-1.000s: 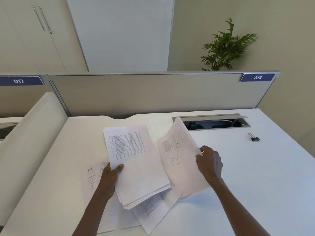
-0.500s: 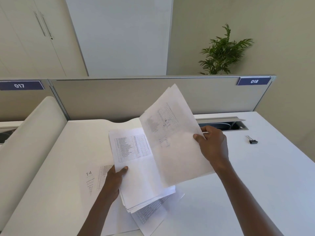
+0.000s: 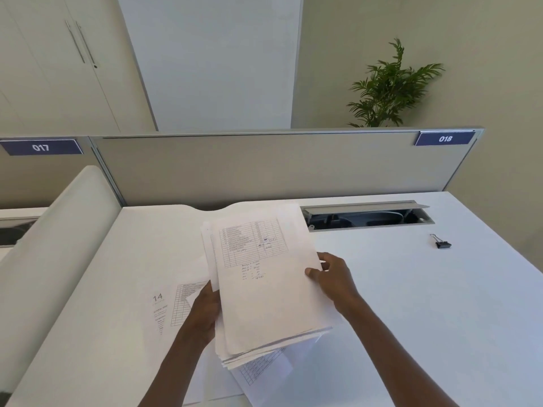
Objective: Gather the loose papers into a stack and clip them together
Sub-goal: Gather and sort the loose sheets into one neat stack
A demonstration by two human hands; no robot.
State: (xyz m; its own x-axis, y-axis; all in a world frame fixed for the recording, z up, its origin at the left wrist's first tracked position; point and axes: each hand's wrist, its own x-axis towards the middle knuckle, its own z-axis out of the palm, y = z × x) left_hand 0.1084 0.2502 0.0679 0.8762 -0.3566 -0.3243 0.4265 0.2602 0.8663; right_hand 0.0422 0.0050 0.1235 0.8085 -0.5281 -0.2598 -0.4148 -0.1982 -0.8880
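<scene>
White desk (image 3: pixel 440 304) is filling the foreground, grey cable tray (image 3: pixel 367 215) lying open just beyond the grip. Beige partition (image 3: pixel 264 168) is running behind it, carrying blue tags 017 (image 3: pixel 41 147) and 018 (image 3: pixel 445 138). Potted plant (image 3: pixel 390 89) is standing past the partition, far right. Cream cabinet doors (image 3: pixel 58 69) are sitting far left; pale wall panel (image 3: pixel 211 60) is catching soft even light.

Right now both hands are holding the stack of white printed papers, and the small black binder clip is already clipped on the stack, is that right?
Not quite. Both hands do hold the stack of white printed papers, but the head view shows the small black binder clip lying apart on the white desk, to the right.
</scene>
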